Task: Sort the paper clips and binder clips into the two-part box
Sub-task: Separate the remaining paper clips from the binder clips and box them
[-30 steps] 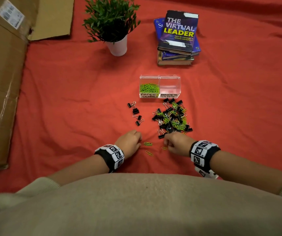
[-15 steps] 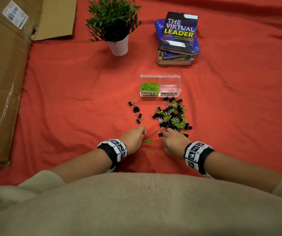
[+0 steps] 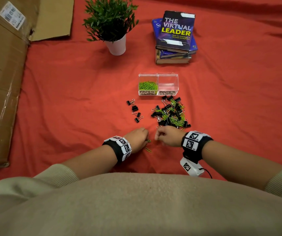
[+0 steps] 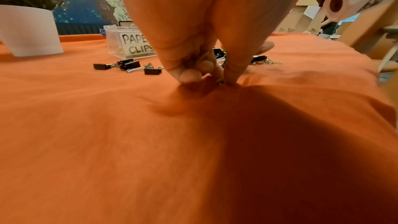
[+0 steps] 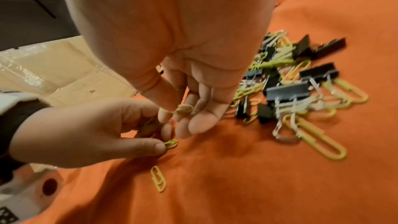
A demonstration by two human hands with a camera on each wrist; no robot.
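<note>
Your left hand has slid forward and now pinches a green wire paper clip off the red cloth. Your right hand grips another paper clip, so both go next to the clear two-part plastic box.

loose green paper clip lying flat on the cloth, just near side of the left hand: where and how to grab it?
Probably pinch the green paper clip across its two long sides, coming straight down from above. It lies flat on the red cloth with no raised edge, so fingertips could press into the soft fabric and close under the wire. The left hand, already pinching another clip, is nearest.
</note>
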